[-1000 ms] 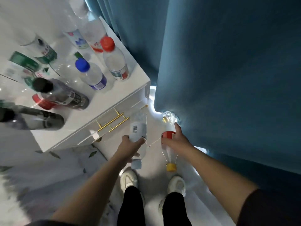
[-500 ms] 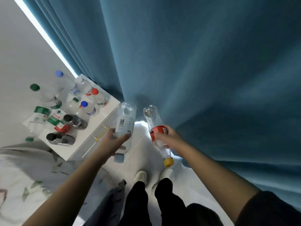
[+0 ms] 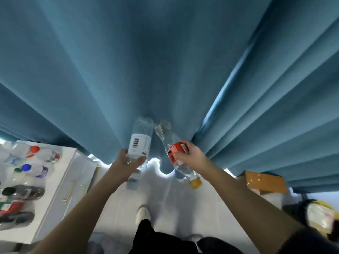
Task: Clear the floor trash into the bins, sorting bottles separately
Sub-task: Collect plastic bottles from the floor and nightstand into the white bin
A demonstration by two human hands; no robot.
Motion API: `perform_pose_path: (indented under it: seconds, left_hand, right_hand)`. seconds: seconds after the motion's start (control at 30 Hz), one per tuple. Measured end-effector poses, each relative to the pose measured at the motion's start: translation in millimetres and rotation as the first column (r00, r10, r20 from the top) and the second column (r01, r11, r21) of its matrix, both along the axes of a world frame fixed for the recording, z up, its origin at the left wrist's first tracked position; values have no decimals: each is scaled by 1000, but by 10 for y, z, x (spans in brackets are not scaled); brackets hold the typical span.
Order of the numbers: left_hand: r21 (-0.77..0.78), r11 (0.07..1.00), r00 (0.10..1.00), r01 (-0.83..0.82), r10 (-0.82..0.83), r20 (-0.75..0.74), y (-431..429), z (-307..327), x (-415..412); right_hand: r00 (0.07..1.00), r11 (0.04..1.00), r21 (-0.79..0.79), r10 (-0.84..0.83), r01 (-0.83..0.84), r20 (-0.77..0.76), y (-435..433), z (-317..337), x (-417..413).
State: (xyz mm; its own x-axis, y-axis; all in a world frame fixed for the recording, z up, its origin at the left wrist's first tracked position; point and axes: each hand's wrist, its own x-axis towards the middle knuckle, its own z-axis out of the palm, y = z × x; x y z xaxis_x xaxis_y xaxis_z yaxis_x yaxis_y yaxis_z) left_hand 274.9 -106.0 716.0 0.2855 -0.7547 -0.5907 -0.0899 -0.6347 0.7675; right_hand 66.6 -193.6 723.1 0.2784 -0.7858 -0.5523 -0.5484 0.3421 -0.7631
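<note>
white-label bottle (image 3: 139,143) and red-label bottle (image 3: 173,149) lifted, cardboard (image 3: 266,182) appears

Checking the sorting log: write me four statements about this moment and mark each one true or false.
1. The left hand holds a clear bottle with a barcode label. True.
2. The right hand is empty. False: it grips a red-labelled bottle.
3. The red-labelled bottle has a yellow cap. True.
4. Both bottles are held cap up. False: both caps point down toward the floor.
</note>
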Motion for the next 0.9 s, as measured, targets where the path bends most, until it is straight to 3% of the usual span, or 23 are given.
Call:
perform_pose_path:
  seconds: [0.23,0.43,0.6,0.73,0.9]
  left_hand:
    - [-1,991,991,136,-136,12,-109,-5,-1356]
    - [-2,949,948,316,-316,22,-263,33,-2487]
    - [-34,896,896,443,-442,27,-547,82,-3416]
    - [-21,792,790,610,-606,92,-805,68,-4162]
    - [-33,669,669,743,-741,50,-1159,-48,-5301]
  right_hand:
    - [999,999,-5,-34,34,-12,340,161,-1793]
    - [967,967,-35,-253,252,-23,603,257,-3014]
    - [882,883,-24,-468,470,46,797,162,-3805]
    - [791,792,-25,-605,609,94,939,99,-4457]
    - [660,664,-11,-741,747,125,985,-35,-5405]
